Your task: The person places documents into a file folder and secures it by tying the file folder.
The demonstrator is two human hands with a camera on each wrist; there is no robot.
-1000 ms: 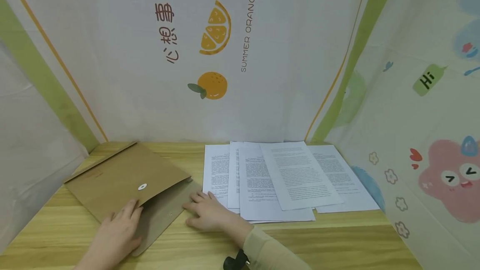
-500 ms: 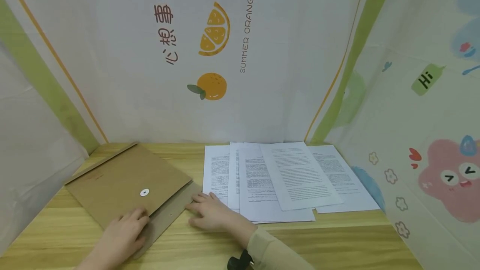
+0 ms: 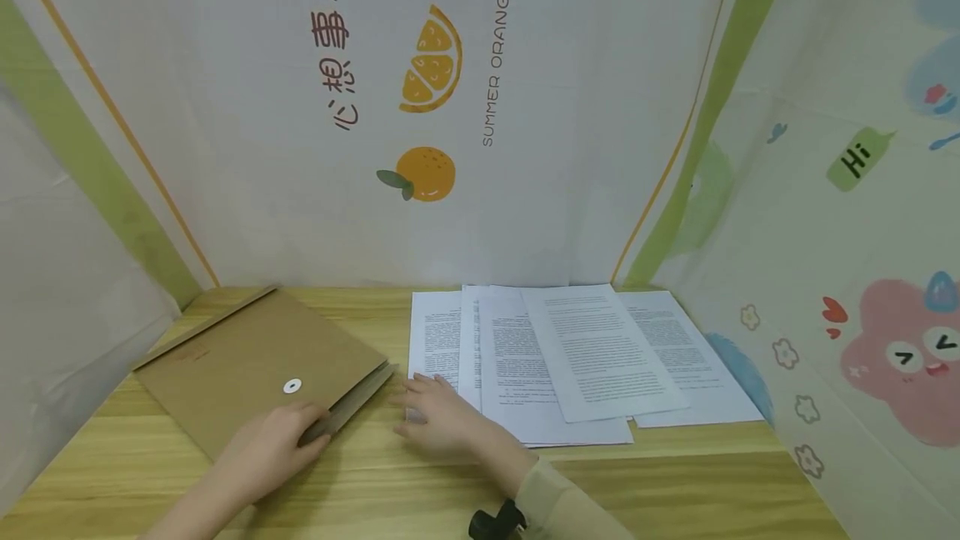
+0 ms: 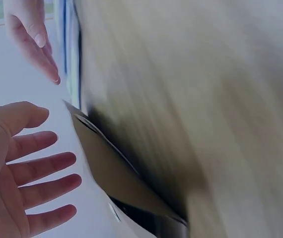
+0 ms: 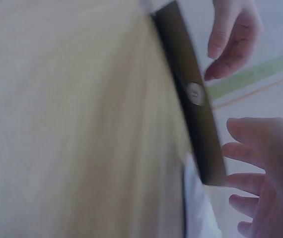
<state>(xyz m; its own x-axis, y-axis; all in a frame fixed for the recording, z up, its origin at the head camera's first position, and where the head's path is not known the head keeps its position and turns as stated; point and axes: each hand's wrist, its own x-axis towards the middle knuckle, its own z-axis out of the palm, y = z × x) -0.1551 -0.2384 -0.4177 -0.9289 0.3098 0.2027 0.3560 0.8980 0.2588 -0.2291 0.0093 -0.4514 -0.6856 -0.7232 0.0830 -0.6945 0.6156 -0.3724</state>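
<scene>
A brown kraft document folder (image 3: 247,365) with a white button (image 3: 292,386) lies angled on the left of the table, its flap (image 3: 356,400) showing as a narrow strip under the near right edge. At that edge is my left hand (image 3: 273,448); in the left wrist view, its fingers (image 4: 44,166) are spread and loosely bent, with nothing visibly pinched. My right hand (image 3: 438,413), slightly blurred, hovers by the left corner of the printed sheets (image 3: 517,357), apart from the folder. Its fingers (image 5: 246,183) are loosely extended in the right wrist view.
Several overlapping printed sheets, one top sheet (image 3: 603,352) askew, lie at the back right. A wooden table (image 3: 660,482) carries everything. Patterned cloth (image 3: 570,107) walls it at the back and sides. A black wrist device (image 3: 497,521) sits at the right sleeve.
The folder's flap, earlier spread out flat, now shows only as a narrow strip. My left hand has moved right along the edge; my right hand has shifted right, away from the flap.
</scene>
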